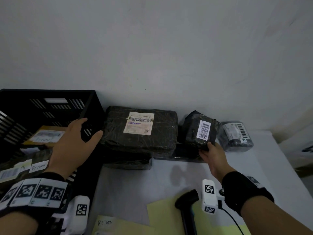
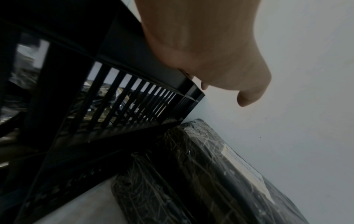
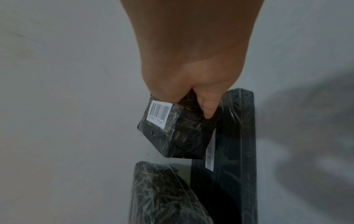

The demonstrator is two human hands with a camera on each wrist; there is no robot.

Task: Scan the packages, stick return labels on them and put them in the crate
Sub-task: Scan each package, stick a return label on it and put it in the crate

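My right hand grips a small black-wrapped package by its near corner, its barcode label facing up. The package is tilted over a flat black package. My left hand is spread and empty over the right rim of the black slatted crate; whether it touches the rim I cannot tell. Inside the crate lie packages with RETURN labels. A large black package with a white shipping label sits between crate and small package.
A grey-wrapped package with barcodes lies at the far right by the wall. A black handheld scanner rests on a yellow sheet near the front edge. Another yellow sheet carries a RETURN label. The table's right edge is close to the packages.
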